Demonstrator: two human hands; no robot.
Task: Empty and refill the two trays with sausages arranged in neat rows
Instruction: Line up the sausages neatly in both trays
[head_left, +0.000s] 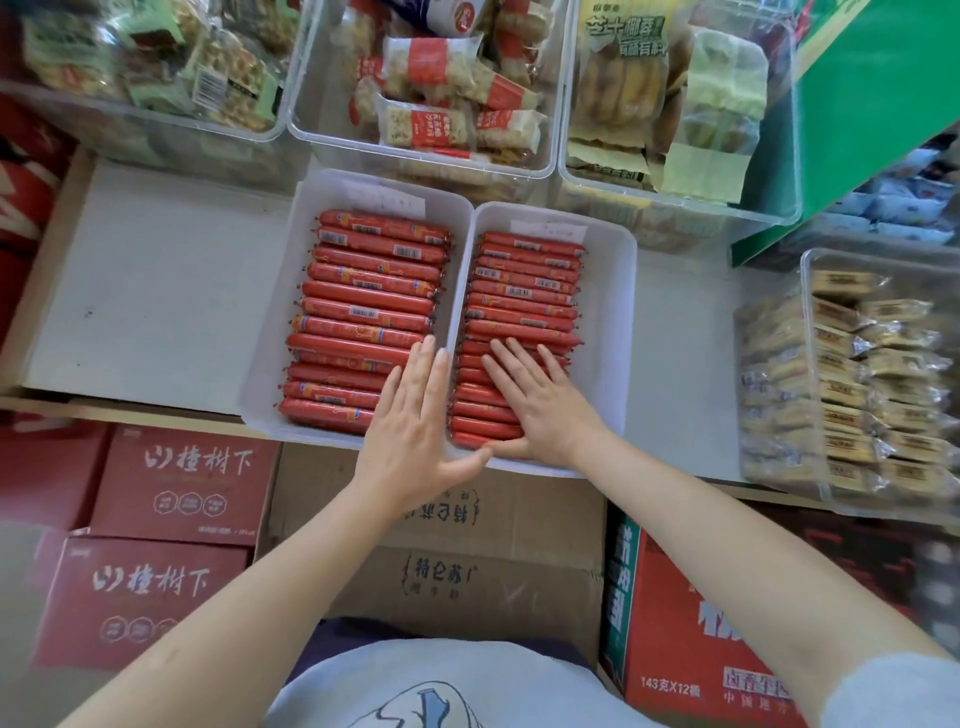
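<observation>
Two white trays stand side by side on the shelf, the left tray (270, 332) and the right tray (613, 322). Each holds several red wrapped sausages laid crosswise in one neat row, the left row (363, 291) and the right row (524, 291). My left hand (415, 421) lies flat, fingers together, over the near right corner of the left tray's sausages. My right hand (535, 400) rests flat with fingers spread on the near sausages of the right tray. Neither hand grips anything.
Clear bins of packaged snacks (441, 104) stand behind the trays, and another clear bin (872, 374) sits to the right. Bare white shelf (156, 291) lies left of the trays. Red cartons (176, 488) and brown cardboard boxes (467, 566) sit below the shelf edge.
</observation>
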